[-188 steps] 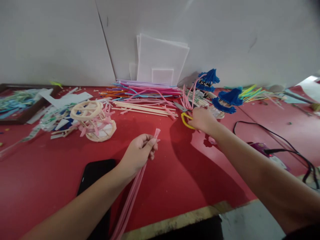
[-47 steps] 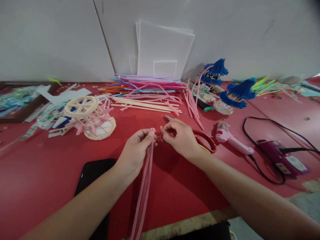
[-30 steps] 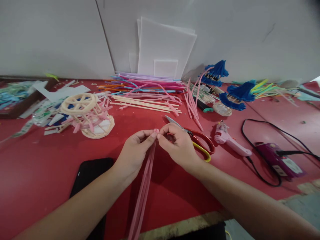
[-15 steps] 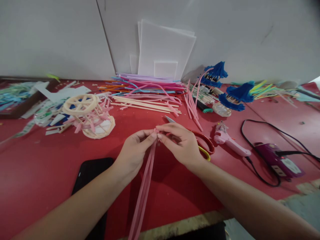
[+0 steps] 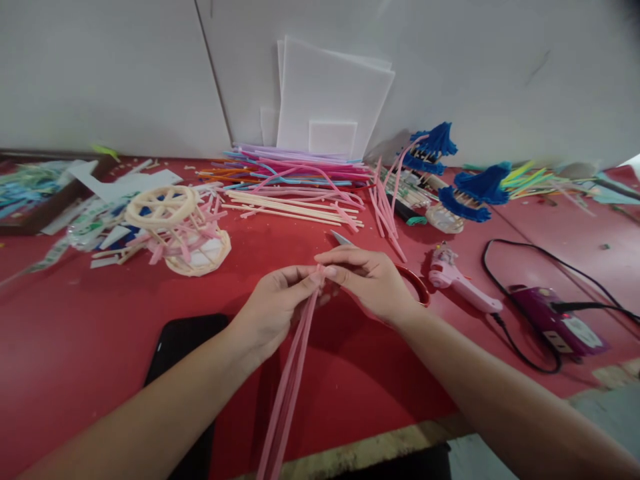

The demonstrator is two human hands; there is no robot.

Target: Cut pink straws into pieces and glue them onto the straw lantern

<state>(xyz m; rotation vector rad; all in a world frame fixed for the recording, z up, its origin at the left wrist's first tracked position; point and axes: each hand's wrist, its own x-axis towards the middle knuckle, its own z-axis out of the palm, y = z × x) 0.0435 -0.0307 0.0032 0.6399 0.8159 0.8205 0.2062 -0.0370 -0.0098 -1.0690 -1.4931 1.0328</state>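
Pink pipe cleaners (image 5: 293, 363) hang in a bundle from my fingers toward the table's front edge. My left hand (image 5: 273, 303) pinches them near their top end between thumb and forefinger. Against that same end, my right hand (image 5: 373, 280) is closed, its thumb and fingertips pressed on the pink tips. What lies right between the fingertips is mostly hidden. Scissors (image 5: 420, 285) with red handles lie on the table, partly behind my right hand. A black phone (image 5: 187, 340) rests under my left forearm.
A wooden wheel-like model (image 5: 165, 207) with pink parts stands left. Several coloured pipe cleaners (image 5: 300, 163) and wooden sticks (image 5: 285, 210) lie behind. To the right are blue-roofed models (image 5: 480, 187), a pink glue gun (image 5: 463, 283) and a purple power box (image 5: 560, 320) with black cable.
Both hands have shifted slightly right with the pink pipe cleaners. My right hand now covers the yellow part of the scissor handles. The strands hang a little more spread.
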